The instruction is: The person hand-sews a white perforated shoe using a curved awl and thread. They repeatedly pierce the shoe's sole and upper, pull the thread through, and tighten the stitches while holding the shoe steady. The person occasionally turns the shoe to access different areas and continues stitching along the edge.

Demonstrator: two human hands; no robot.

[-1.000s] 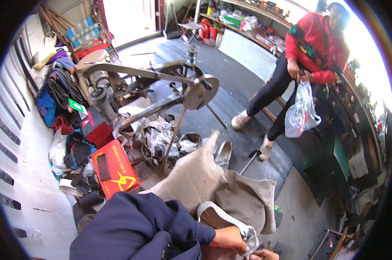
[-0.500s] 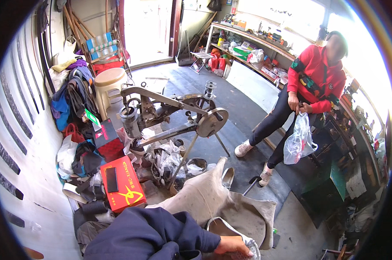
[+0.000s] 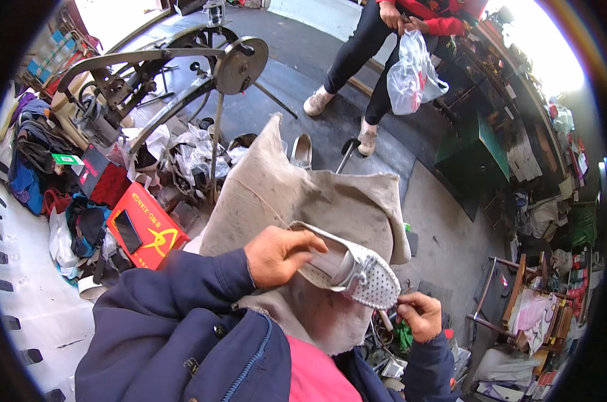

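While the head view looks down over the lap, the left hand (image 3: 276, 254) is clenched around the heel end of a white perforated shoe (image 3: 350, 268), thumb over the rim of the opening, pinning it against the grey cloth (image 3: 330, 201) draped across the knees. The right hand (image 3: 420, 315) sits just beside the toe, fingers pinched shut on something thin; I cannot tell whether it is a needle, a thread or a small tool. By my judgement the work is at the toe, so it would go best with the left hand keeping the shoe pressed firmly into the cloth so it cannot roll, and the right hand working in short, controlled pulls close to the toe edge, away from the holding thumb. The shoe lies on the lap, above the cloth, with its long axis slanting from upper left to lower right; the heel sits toward the left hand and the dotted toe points down and right, toward the right hand. It is tipped partly on its side, its opening facing up and left
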